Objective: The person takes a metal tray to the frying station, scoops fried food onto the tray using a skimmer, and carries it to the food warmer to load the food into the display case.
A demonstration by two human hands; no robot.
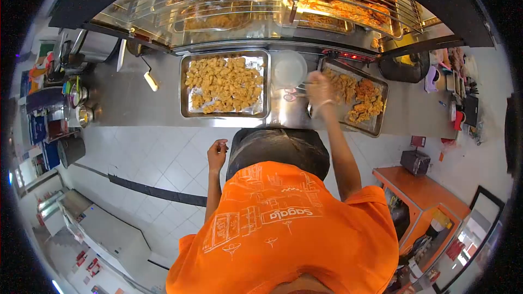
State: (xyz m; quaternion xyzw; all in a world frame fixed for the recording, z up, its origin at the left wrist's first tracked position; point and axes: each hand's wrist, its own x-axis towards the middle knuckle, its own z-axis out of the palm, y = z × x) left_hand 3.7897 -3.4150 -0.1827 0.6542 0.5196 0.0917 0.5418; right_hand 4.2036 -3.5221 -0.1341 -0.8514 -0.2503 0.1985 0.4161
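My left hand (217, 153) hangs over the floor beside my body, below the counter edge. Its fingers are loosely bent and slightly apart, with nothing visible in them. Over the left end of the right-hand tray (376, 128) is my right hand (320, 88), smeared by motion, so its grip cannot be made out. That tray sits at an angle and carries browned fried pieces (366, 100), some redder. Left of the hand lie pink-handled scissors (290, 96), near a round whitish container (289, 69). Another metal tray (184, 84) is spread with golden fried pieces (226, 84).
Behind the counter (147, 110) stands a lit glass display case (261, 32) with wire racks and trays of fried food. A white-handled tool (151, 81) lies at left, near metal bowls (84, 115). An orange cabinet (419, 190) stands behind me on the right.
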